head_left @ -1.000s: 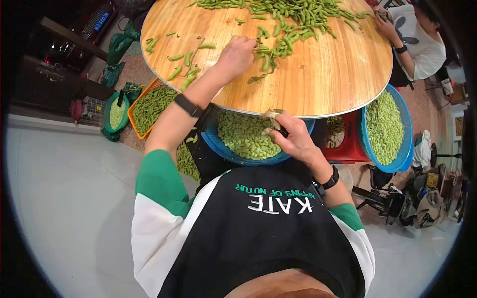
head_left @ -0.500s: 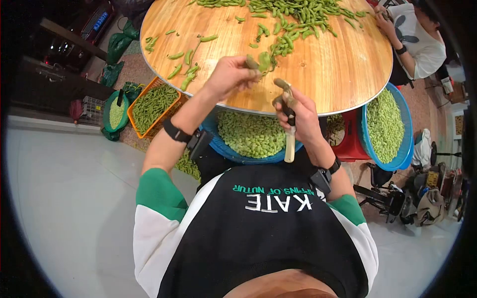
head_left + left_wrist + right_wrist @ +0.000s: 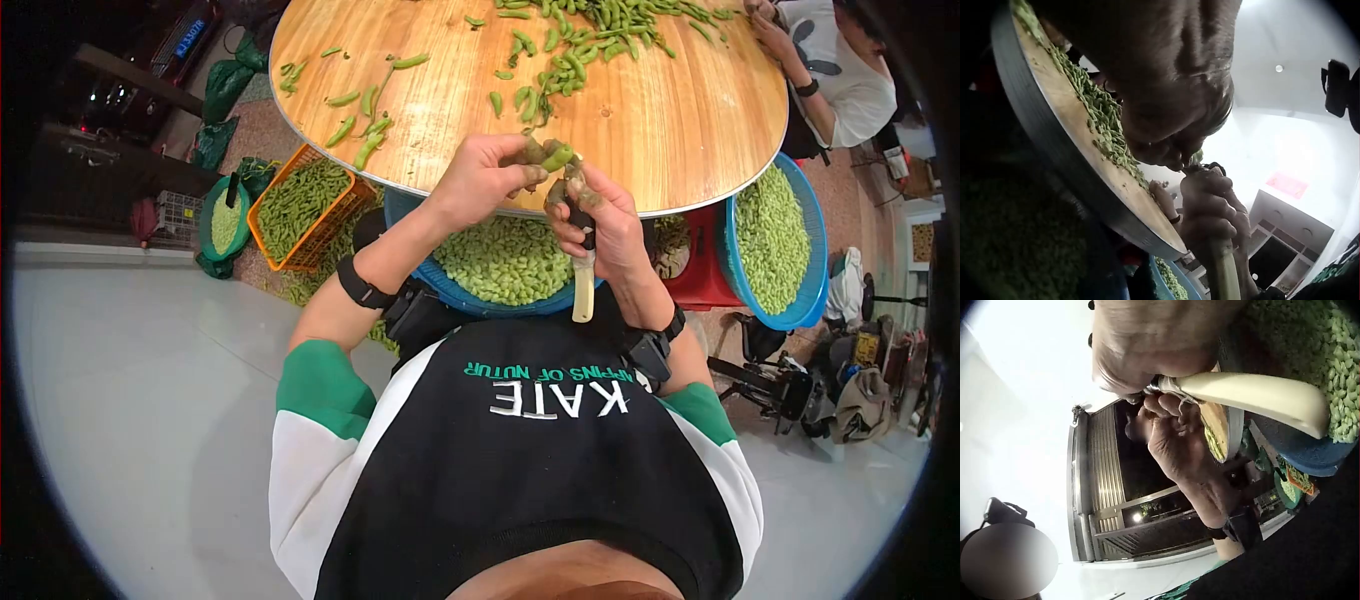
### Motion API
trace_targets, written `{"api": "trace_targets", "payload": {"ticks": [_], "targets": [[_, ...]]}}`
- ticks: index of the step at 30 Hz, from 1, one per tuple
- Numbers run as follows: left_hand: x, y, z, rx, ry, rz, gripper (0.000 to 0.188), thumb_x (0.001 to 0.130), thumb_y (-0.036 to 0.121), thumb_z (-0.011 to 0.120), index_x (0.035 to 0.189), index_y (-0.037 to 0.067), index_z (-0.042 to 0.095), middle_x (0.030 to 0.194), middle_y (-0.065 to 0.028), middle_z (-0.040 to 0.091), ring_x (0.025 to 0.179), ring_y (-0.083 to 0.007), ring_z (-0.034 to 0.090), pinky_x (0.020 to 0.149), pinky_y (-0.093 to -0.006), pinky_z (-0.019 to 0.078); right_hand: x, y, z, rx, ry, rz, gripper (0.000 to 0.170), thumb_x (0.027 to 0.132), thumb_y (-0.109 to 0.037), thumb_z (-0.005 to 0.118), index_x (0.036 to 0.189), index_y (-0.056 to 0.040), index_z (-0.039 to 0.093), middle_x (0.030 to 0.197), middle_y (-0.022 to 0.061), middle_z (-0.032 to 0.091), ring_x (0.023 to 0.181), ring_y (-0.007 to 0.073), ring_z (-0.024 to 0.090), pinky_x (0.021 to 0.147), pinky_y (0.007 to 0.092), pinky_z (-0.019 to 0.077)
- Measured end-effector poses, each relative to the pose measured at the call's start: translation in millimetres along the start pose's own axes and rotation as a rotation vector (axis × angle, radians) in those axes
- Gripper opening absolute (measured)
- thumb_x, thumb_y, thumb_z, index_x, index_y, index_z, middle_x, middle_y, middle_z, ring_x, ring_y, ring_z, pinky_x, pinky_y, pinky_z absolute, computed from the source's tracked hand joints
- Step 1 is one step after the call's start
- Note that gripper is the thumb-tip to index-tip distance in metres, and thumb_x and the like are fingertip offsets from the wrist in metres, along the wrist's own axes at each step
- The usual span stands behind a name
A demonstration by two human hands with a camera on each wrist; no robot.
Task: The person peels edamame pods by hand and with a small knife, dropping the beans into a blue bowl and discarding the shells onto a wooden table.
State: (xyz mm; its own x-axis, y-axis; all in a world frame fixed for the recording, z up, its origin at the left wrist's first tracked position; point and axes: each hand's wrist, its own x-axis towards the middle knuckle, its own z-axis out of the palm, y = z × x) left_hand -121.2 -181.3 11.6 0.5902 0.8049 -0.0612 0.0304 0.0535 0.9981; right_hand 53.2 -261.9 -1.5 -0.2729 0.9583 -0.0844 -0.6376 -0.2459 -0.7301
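From afar I see the left hand (image 3: 478,182) pinching a green pod (image 3: 558,157) at the basin's (image 3: 505,309) one o'clock; the right hand (image 3: 608,222), at the pod's five o'clock, grips a pale-handled tool (image 3: 583,294), probably so both meet steadily.

Floor (image 3: 150,420): pale grey, smooth; reddish speckled paving (image 3: 250,128) beyond, at left.
Table (image 3: 650,140): round, light wood grain, metallic rim.
Red stand (image 3: 700,260): beside the table, partly hidden.
Ceiling (image 3: 1254,81): pale; small round fitting (image 3: 1279,69).
Framed panes (image 3: 1275,259): partly dark.
Ribbed panel (image 3: 1107,469): upright, beside a dark barred opening (image 3: 1147,484).
Light: strong white glare in left wrist view; bright spot (image 3: 1137,517) at opening.
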Motion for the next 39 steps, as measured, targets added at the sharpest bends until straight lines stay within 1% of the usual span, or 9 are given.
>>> {"api": "trace_targets", "payload": {"ticks": [8, 16, 20, 22, 25, 30, 32, 35, 39], "targets": [[1, -10, 2, -0.037, -0.063, 0.064, 0.018, 0.085, 0.005, 0.063, 0.102, 0.001, 0.064, 0.071, 0.0015, 0.057, 0.057, -0.0032, 0.047, 0.05, -0.0181, 0.035, -5, 0, 4, -0.066, 0.107, -0.036, 0.028, 0.097, -0.015, 0.049, 0.122, -0.0034, 0.05, 0.077, 0.0039, 0.051, 0.049, 0.0062, 0.038, 0.039, 0.018, 0.0324], [9, -25, -7, -0.796, -0.486, -0.281, 0.019, 0.085, 0.006, 0.064, 0.103, 0.002, 0.063, 0.076, -0.0009, 0.059, 0.059, -0.0048, 0.05, 0.045, -0.0189, 0.0355, -11, -3, -11, 0.311, -0.138, 0.111, 0.02, 0.096, -0.017, 0.05, 0.111, -0.0043, 0.051, 0.075, 0.0026, 0.048, 0.051, 0.006, 0.039, 0.038, 0.0171, 0.0313], [7, -16, 3, -0.75, -0.328, -0.351, 0.02, 0.084, 0.007, 0.064, 0.103, 0.0, 0.061, 0.075, -0.0054, 0.059, 0.056, -0.0099, 0.05, 0.046, -0.0231, 0.0384, -7, 2, -18, 0.42, -0.028, 0.091, 0.021, 0.095, -0.015, 0.051, 0.113, -0.0046, 0.051, 0.077, 0.0029, 0.048, 0.051, 0.0058, 0.038, 0.038, 0.0166, 0.0312], [2, -10, 13, 0.601, 0.044, 0.563, 0.015, 0.082, 0.006, 0.062, 0.095, 0.0, 0.058, 0.072, -0.0113, 0.055, 0.055, -0.0207, 0.051, 0.049, -0.0311, 0.0428, -7, 0, -13, 0.451, -0.011, 0.111, 0.019, 0.094, -0.014, 0.051, 0.112, -0.0054, 0.051, 0.078, 0.0027, 0.049, 0.052, 0.0059, 0.039, 0.038, 0.0166, 0.0311], [-4, -11, 17, 0.934, 0.156, 0.816, 0.013, 0.079, 0.004, 0.064, 0.085, -0.001, 0.053, 0.068, -0.0142, 0.05, 0.058, -0.0295, 0.053, 0.053, -0.0376, 0.043, -5, 2, -10, 0.521, 0.016, 0.149, 0.018, 0.094, -0.013, 0.051, 0.111, -0.0071, 0.05, 0.079, 0.0027, 0.049, 0.052, 0.006, 0.039, 0.038, 0.0168, 0.0312], [-7, -9, 22, 0.849, 0.168, 0.736, 0.008, 0.084, 0.006, 0.059, 0.081, 0.0, 0.054, 0.071, -0.011, 0.052, 0.061, -0.0253, 0.056, 0.054, -0.036, 0.0452, -4, 9, -11, 0.525, 0.051, 0.133, 0.017, 0.094, -0.014, 0.051, 0.111, -0.0086, 0.05, 0.079, 0.0032, 0.049, 0.052, 0.0061, 0.039, 0.038, 0.0177, 0.0315], [-10, -4, 26, 0.174, 0.118, 0.208, 0.016, 0.089, 0.011, 0.057, 0.079, -0.001, 0.059, 0.068, -0.008, 0.055, 0.056, -0.0152, 0.053, 0.052, -0.0311, 0.0438, -7, 9, -9, 0.46, 0.047, 0.068, 0.019, 0.094, -0.014, 0.051, 0.112, -0.0075, 0.05, 0.079, 0.0036, 0.05, 0.051, 0.006, 0.039, 0.038, 0.0183, 0.0321], [-9, -8, 17, -0.272, 0.008, -0.198, 0.023, 0.093, 0.015, 0.055, 0.08, -0.003, 0.062, 0.065, -0.005, 0.057, 0.054, -0.0096, 0.05, 0.05, -0.028, 0.0415, -10, 9, -14, 0.281, 0.076, 0.058, 0.019, 0.095, -0.014, 0.05, 0.112, -0.0067, 0.052, 0.079, 0.0033, 0.053, 0.051, 0.0061, 0.041, 0.038, 0.0184, 0.0319], [-10, -19, 23, -0.095, 0.055, -0.17, 0.019, 0.089, 0.013, 0.057, 0.08, -0.004, 0.06, 0.061, -0.0074, 0.055, 0.052, -0.0129, 0.051, 0.048, -0.0312, 0.0405, -12, 13, -10, -0.054, 0.195, -0.002, 0.019, 0.094, -0.013, 0.051, 0.111, -0.0053, 0.054, 0.079, 0.0031, 0.056, 0.052, 0.0065, 0.045, 0.04, 0.0192, 0.0334]]}}
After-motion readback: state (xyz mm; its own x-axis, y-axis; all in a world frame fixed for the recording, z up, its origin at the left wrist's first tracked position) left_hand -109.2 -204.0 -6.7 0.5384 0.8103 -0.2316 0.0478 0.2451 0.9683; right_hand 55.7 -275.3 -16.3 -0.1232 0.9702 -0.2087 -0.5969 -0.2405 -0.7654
